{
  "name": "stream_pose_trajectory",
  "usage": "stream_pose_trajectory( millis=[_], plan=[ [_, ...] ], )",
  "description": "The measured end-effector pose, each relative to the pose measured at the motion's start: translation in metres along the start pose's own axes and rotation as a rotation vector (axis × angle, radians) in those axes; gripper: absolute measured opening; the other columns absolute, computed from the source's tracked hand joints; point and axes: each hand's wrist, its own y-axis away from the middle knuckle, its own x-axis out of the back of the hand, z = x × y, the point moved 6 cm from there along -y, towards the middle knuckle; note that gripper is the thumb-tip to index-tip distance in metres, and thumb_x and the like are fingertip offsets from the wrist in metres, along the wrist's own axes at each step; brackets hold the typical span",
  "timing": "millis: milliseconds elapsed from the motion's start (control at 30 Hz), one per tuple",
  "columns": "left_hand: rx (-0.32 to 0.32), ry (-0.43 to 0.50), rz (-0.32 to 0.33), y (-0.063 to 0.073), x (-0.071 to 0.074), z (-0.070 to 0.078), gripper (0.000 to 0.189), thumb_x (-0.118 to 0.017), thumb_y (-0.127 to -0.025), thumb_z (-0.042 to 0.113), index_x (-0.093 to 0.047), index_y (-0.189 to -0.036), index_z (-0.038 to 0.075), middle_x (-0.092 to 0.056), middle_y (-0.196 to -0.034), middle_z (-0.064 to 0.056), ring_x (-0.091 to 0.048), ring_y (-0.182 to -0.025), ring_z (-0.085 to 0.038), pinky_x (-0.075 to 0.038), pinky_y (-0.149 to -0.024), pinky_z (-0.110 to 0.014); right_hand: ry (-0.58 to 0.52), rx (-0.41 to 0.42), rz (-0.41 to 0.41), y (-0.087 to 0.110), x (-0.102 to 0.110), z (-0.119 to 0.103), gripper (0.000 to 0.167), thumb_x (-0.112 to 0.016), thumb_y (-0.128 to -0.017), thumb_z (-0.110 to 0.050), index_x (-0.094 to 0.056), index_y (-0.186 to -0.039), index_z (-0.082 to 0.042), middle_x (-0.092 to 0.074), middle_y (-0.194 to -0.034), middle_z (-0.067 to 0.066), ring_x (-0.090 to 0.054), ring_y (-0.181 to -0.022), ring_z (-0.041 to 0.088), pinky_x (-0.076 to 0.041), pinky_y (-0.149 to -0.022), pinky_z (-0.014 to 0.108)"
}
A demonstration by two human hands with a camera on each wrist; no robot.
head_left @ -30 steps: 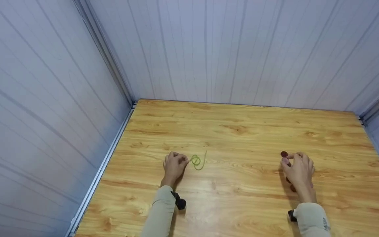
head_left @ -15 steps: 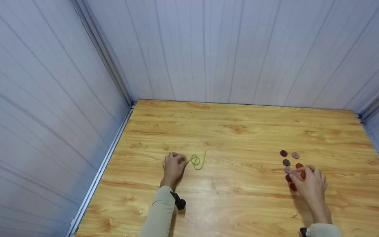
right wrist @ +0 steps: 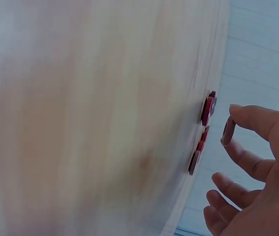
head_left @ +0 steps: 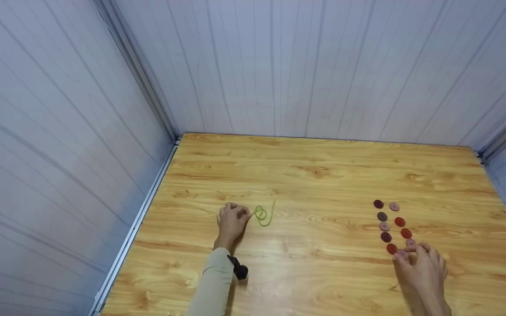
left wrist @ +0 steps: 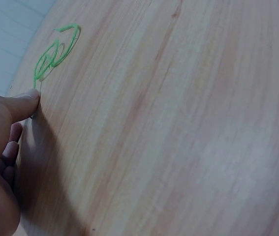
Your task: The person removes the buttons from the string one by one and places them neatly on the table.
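Note:
In the head view my left hand [head_left: 232,224] rests on the wooden table at left of centre. Its thumb and a finger pinch one end of a thin green cord [head_left: 260,213]; the rest lies loosely looped to the right, as the left wrist view shows too. My right hand [head_left: 426,272] is at the near right, pinching a pink button [right wrist: 229,131] by its edges between thumb and index finger. That button is raised above the table, and the other fingers curve loosely away from it. Beyond the hand lie two rows of buttons, among them a red button [head_left: 392,249] close to the thumb.
The left row also has a dark red button [head_left: 378,204] at its far end and a greyish button [head_left: 382,216]. In the right row are a pink button [head_left: 394,206] and a red button [head_left: 399,221]. Pale panel walls [head_left: 279,70] border the table.
My right hand has moved toward me along the buttons, carrying the pink button, and both rows are now mostly uncovered. My left hand and the cord have stayed in place.

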Motion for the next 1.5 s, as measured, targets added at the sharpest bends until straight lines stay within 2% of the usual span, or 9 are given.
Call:
stream_pose_trajectory(
  millis=[367, 667, 933, 1200, 1500],
  plan=[
    [-0.007, -0.029, 0.012, -0.001, 0.000, -0.001, 0.007, -0.071, -0.086, 0.031, -0.070, -0.083, 0.024, -0.056, -0.111, -0.005, -0.046, -0.104, -0.029, -0.030, -0.091, -0.051, 0.006, -0.055, -0.046, 0.003, 0.000, 0.009, 0.057, -0.059, -0.090, -0.048, -0.054, -0.117, 0.002, -0.025, -0.141, 0.034, -0.016, -0.126, 0.057, -0.015, -0.095, 0.068],
    [0.002, -0.010, -0.009, 0.000, -0.002, -0.002, 0.007, -0.070, -0.087, 0.031, -0.070, -0.084, 0.025, -0.055, -0.113, -0.005, -0.046, -0.105, -0.028, -0.030, -0.092, -0.051, 0.037, 0.006, -0.085, 0.006, -0.003, 0.006, 0.061, -0.065, -0.084, -0.055, -0.057, -0.110, -0.001, -0.028, -0.138, 0.033, -0.017, -0.124, 0.057, -0.015, -0.094, 0.069],
    [0.000, -0.012, -0.006, 0.000, -0.001, -0.001, 0.007, -0.070, -0.086, 0.031, -0.070, -0.084, 0.024, -0.055, -0.113, -0.005, -0.045, -0.106, -0.028, -0.029, -0.092, -0.051, 0.042, 0.042, -0.140, 0.008, -0.007, 0.005, 0.058, -0.062, -0.085, -0.057, -0.058, -0.112, -0.006, -0.026, -0.137, 0.033, -0.017, -0.121, 0.056, -0.012, -0.094, 0.069],
    [0.011, -0.003, -0.017, -0.001, -0.002, -0.002, 0.007, -0.070, -0.087, 0.030, -0.070, -0.085, 0.024, -0.054, -0.115, -0.005, -0.044, -0.110, -0.028, -0.027, -0.095, -0.051, 0.029, 0.042, -0.157, 0.008, -0.009, 0.003, 0.057, -0.064, -0.085, -0.053, -0.058, -0.115, -0.006, -0.024, -0.137, 0.035, -0.017, -0.120, 0.055, -0.012, -0.093, 0.069],
    [0.027, 0.003, -0.016, -0.001, -0.003, -0.003, 0.006, -0.071, -0.086, 0.030, -0.070, -0.085, 0.024, -0.054, -0.114, -0.004, -0.044, -0.110, -0.027, -0.026, -0.096, -0.050, 0.031, 0.049, -0.140, 0.008, -0.010, 0.003, 0.058, -0.066, -0.083, -0.054, -0.058, -0.114, -0.005, -0.024, -0.137, 0.035, -0.017, -0.120, 0.055, -0.012, -0.094, 0.069]
  ],
)
